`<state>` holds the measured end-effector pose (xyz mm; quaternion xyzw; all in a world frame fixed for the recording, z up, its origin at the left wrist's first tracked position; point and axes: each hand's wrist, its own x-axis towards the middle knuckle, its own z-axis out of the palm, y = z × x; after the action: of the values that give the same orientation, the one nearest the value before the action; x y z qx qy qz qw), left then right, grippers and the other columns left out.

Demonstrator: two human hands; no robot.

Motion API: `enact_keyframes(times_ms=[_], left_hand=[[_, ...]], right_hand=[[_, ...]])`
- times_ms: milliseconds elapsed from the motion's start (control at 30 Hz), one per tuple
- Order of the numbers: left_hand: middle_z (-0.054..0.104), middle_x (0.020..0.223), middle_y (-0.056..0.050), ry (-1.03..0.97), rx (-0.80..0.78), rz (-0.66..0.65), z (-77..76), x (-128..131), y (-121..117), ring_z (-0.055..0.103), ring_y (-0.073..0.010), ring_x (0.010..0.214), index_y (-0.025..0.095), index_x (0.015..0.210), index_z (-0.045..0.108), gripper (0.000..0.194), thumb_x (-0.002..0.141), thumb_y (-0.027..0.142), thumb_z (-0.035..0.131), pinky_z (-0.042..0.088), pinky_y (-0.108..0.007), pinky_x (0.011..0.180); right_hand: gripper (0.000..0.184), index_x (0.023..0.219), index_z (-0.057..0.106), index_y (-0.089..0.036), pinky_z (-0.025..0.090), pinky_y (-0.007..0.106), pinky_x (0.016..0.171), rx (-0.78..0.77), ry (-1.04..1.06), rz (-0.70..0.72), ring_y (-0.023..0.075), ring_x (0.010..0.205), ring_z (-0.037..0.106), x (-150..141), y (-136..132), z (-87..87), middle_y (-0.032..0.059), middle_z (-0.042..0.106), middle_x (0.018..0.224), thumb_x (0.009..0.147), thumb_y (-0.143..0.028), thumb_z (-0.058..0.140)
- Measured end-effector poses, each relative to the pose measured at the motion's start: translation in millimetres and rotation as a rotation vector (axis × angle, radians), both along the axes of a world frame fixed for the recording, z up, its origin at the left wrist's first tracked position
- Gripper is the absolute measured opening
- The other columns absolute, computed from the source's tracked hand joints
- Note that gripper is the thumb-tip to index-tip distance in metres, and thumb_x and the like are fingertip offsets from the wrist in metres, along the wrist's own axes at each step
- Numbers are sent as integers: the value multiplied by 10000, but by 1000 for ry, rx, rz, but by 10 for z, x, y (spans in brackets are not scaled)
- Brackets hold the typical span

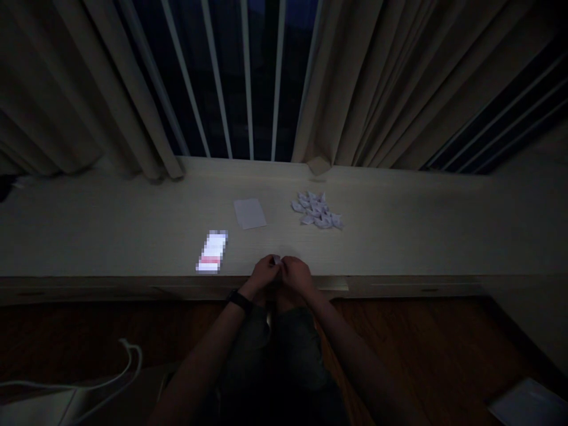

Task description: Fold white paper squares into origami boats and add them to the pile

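Observation:
My left hand [265, 273] and my right hand [296, 274] meet at the near edge of a pale sill-like desk [399, 236]. Both pinch a small white piece of paper [276, 260] between their fingertips. A black band circles my left wrist. Farther back lies a pile of several small folded white paper pieces [316, 209]. To its left rests a flat white paper square [249, 213]. A lit phone screen [212, 252] lies left of my hands.
Curtains [381, 89] hang behind the desk, with a dark window and white vertical bars [231, 77] between them. A white cable [128, 361] runs over the wooden floor at lower left. A white sheet [528, 399] lies at lower right.

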<state>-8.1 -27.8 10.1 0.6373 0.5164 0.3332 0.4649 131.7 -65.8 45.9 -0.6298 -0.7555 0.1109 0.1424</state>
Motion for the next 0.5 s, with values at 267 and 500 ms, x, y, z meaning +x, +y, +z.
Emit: enact_keyframes(times_ms=[267, 500], left_hand=[[648, 779, -38, -303, -185, -35, 34, -11, -22, 577, -131, 646, 137, 887, 633, 199, 739, 241, 552, 447, -229, 589], [652, 811, -61, -395, -206, 16, 31, -48, -39, 590, -139, 684, 125, 871, 633, 263, 757, 359, 596, 464, -241, 618]], right_hand=[[245, 955, 620, -175, 362, 276, 667, -31, 15, -108, 209, 777, 617, -14, -24, -59, 112, 681, 862, 919, -308, 417], [282, 1050, 653, -209, 391, 249, 768, 19, 191, -11, 191, 882, 627, 18, -45, -75, 82, 697, 996, 929, -281, 408]])
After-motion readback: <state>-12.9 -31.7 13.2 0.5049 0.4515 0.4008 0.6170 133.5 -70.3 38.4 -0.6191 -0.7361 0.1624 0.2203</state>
